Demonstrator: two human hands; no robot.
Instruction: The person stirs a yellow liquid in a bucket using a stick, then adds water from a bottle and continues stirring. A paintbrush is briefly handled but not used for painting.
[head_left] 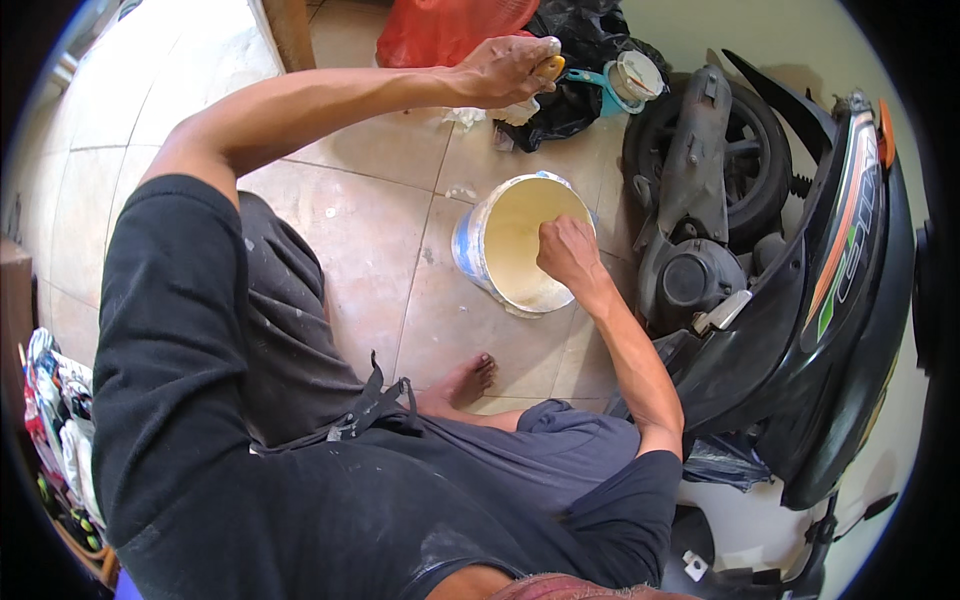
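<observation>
My left hand [500, 73] is stretched out over the floor beyond the bucket, its fingers closed around a tool whose yellow-orange handle end [549, 68] pokes out; the rest of it is hidden. Pale whitish stuff [520, 112] shows just below that hand. In front of me stands a white and blue bucket [470, 250] with a smeared rim and cream-coloured inner walls. My right hand [570, 250] is curled into a fist over the bucket's right side. Whatever it grips, if anything, is out of sight behind the fingers.
On the right, a black motor scooter [760, 340] stands close beside the bucket. Red [450, 30] and black plastic bags [590, 35] lie at the far side, near a turquoise-handled container [620, 90]. My bare foot [465, 385] rests on the tiles.
</observation>
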